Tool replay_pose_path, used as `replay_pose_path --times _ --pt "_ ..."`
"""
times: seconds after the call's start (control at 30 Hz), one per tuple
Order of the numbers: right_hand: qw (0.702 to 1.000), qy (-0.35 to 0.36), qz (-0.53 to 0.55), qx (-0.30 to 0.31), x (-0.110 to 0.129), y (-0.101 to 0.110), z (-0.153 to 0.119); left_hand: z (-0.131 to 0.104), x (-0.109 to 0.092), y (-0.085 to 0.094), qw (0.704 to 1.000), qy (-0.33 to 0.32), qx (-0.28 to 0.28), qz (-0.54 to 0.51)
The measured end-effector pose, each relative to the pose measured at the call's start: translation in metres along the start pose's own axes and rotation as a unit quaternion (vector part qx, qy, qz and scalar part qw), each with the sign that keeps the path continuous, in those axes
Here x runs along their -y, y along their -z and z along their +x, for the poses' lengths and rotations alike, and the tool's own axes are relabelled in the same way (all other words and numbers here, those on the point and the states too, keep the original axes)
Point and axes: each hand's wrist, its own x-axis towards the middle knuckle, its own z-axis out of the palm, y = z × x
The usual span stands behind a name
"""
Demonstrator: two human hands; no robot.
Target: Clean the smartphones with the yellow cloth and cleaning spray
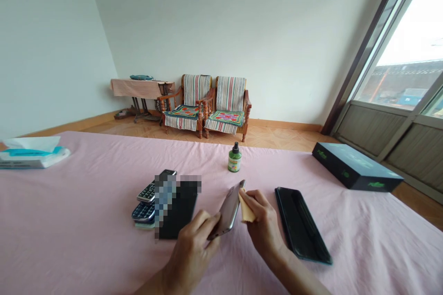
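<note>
My left hand (194, 249) grips a smartphone (229, 211) by its lower end, tilted up on edge above the pink cloth. Pinched in my right hand (265, 221) is a small yellow wiping cloth (246, 209), pressed against the phone's upper right edge. To the right a larger dark phone (302, 226) lies with its glossy face up. On the left are a flat black item (180, 212), partly blurred out, and several keypad phones in a stack, the upper keypad phone (147, 192) silver-edged. Beyond my hands stands a green spray bottle (234, 159) with a black top.
A pink cloth (104, 258) covers the surface. At its far left lies a tissue pack (44, 159); a black box (356, 166) sits at the right. Two wooden chairs (226, 115) and a cloth-covered table (138, 88) stand by the wall.
</note>
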Motion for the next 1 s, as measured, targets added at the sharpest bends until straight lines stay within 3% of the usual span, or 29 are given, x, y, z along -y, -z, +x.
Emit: replay_pose_path --times 0.2,0.37,0.5,0.63,0.77,1.0 --pt "0.991 -0.104 0.075 0.035 0.024 0.007 -0.008 0.007 -0.006 0.012 0.988 -0.082 -0.13 -0.013" --pt "0.982 -0.143 0.118 0.027 0.036 0.0 -0.013 0.006 -0.004 0.011 0.986 -0.102 -0.133 -0.009" --pt "0.992 -0.051 0.118 0.004 0.035 0.003 -0.023 0.008 0.001 0.013 0.986 -0.083 -0.145 -0.003" --pt "0.997 0.07 0.035 -0.006 0.031 0.013 -0.034 0.011 0.001 0.017 0.987 -0.065 -0.149 -0.004" --pt "0.981 0.187 -0.055 -0.024 0.029 0.021 -0.04 0.011 0.001 0.018 0.989 -0.058 -0.138 -0.019" --pt "0.94 0.296 -0.169 0.007 0.034 0.018 -0.039 0.008 0.002 0.012 0.993 -0.05 -0.083 -0.06"
